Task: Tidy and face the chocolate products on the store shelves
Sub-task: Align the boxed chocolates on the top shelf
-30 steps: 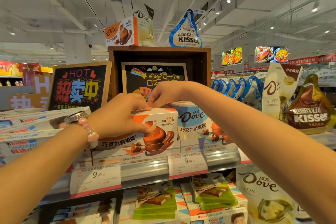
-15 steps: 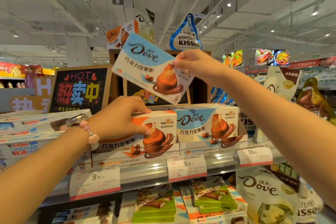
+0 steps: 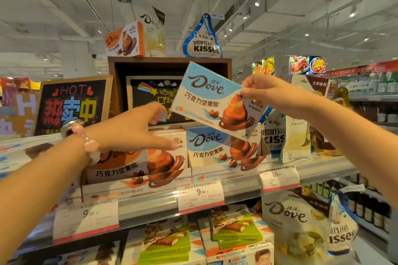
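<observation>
The blue Dove box (image 3: 212,101) is held in the air, tilted, printed face toward the camera, above the shelf row it likely belongs to. The right hand (image 3: 272,92) pinches it at its right edge, thumb on the face and fingers (image 3: 256,78) curled behind; this edge grip leaves the rest of the box free to be slid into a slot.

Directly below the held box stands the blue Dove stack (image 3: 221,149), faced forward in its tray. To the left of that stack is the orange Dove stack (image 3: 137,161). The left hand (image 3: 133,129) reaches over the orange stack with fingers extended and relaxed, holding nothing; the thumb tip lies at the stack's upper right corner, probably to steady the row or clear a gap. Contact cannot be confirmed.

The shelf lip (image 3: 241,187), carrying the price tags (image 3: 200,194), forms the front stop for both stacks. Above the stacks, room is open up to the wooden display crate (image 3: 170,61). To the right of the right-hand fingers, Hershey's Kisses bags (image 3: 272,135) stand just beside the blue stack and limit sideways movement.
</observation>
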A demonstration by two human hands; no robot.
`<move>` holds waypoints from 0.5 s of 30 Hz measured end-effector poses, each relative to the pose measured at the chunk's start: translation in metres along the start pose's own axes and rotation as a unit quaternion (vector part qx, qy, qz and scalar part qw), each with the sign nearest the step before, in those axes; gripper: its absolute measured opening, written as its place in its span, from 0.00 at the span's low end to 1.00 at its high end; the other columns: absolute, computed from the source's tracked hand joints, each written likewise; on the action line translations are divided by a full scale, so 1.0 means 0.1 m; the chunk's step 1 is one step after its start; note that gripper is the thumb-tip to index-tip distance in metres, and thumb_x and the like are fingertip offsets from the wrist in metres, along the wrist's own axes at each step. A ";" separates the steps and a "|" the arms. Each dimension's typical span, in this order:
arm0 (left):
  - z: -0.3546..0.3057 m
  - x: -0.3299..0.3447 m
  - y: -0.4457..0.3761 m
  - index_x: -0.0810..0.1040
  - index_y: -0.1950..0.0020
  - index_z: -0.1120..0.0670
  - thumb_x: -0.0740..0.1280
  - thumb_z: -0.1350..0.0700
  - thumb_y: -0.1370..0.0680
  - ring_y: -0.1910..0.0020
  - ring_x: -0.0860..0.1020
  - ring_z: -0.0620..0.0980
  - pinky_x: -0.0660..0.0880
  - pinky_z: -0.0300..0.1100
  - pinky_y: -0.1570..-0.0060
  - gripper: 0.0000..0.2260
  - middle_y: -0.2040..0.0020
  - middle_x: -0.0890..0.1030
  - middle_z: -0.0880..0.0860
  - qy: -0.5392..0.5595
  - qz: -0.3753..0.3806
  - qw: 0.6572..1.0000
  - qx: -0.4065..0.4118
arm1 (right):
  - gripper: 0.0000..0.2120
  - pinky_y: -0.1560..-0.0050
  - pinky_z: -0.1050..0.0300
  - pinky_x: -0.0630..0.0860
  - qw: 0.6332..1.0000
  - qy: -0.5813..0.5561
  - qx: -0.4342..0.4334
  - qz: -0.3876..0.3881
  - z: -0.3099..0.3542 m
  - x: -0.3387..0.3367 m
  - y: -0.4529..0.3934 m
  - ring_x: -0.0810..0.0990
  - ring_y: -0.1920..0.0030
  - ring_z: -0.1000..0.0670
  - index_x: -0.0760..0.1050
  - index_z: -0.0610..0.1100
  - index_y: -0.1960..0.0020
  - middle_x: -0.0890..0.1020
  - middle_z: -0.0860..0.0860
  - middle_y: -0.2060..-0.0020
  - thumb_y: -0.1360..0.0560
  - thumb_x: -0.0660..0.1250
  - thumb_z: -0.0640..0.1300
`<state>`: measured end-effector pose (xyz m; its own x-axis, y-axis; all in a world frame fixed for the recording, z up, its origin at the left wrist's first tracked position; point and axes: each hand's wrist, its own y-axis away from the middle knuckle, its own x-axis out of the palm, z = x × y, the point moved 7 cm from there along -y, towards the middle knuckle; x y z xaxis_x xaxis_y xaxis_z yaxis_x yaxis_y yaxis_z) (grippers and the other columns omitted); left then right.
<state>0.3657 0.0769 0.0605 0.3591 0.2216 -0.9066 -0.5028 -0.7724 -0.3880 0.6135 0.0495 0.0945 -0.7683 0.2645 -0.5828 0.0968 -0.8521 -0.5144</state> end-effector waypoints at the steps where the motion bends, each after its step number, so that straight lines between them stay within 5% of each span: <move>1: -0.04 -0.03 -0.03 0.59 0.28 0.48 0.69 0.35 0.40 0.38 0.70 0.42 0.68 0.38 0.42 0.45 0.34 0.70 0.45 0.054 -0.020 0.998 0.004 | 0.04 0.53 0.52 0.78 1.000 0.000 0.011 0.003 -0.07 -0.01 0.02 0.81 0.51 0.46 0.70 0.44 0.52 0.82 0.43 0.51 0.21 0.60 0.45; 6: -0.28 -0.06 -0.23 0.62 0.30 0.46 0.71 0.43 0.34 0.40 0.72 0.44 0.72 0.45 0.41 0.36 0.37 0.72 0.46 0.232 -0.098 0.967 0.049 | 0.02 0.51 0.51 0.78 0.997 0.055 0.039 0.032 -0.27 0.01 0.11 0.80 0.49 0.46 0.68 0.46 0.51 0.80 0.42 0.47 0.20 0.58 0.44; 11: -0.47 0.01 -0.39 0.68 0.39 0.44 0.69 0.57 0.26 0.48 0.79 0.44 0.79 0.40 0.51 0.19 0.47 0.79 0.49 0.244 -0.099 0.959 0.105 | 0.03 0.64 0.64 0.72 0.990 0.129 0.040 0.032 -0.28 0.00 0.14 0.77 0.55 0.56 0.67 0.48 0.50 0.78 0.50 0.51 0.19 0.56 0.46; 15: -0.48 0.03 -0.44 0.67 0.35 0.47 0.68 0.59 0.25 0.54 0.82 0.45 0.80 0.43 0.54 0.21 0.54 0.82 0.50 0.274 -0.102 0.951 0.100 | 0.03 0.65 0.65 0.71 0.985 0.165 0.029 0.035 -0.27 -0.01 0.16 0.76 0.56 0.56 0.66 0.46 0.48 0.76 0.53 0.54 0.19 0.56 0.45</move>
<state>0.4271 0.0829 0.0832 0.7931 -0.0314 -0.6082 -0.4992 -0.6055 -0.6198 0.6334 0.0474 0.0697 -0.5123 0.3288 -0.7934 0.0980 -0.8954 -0.4343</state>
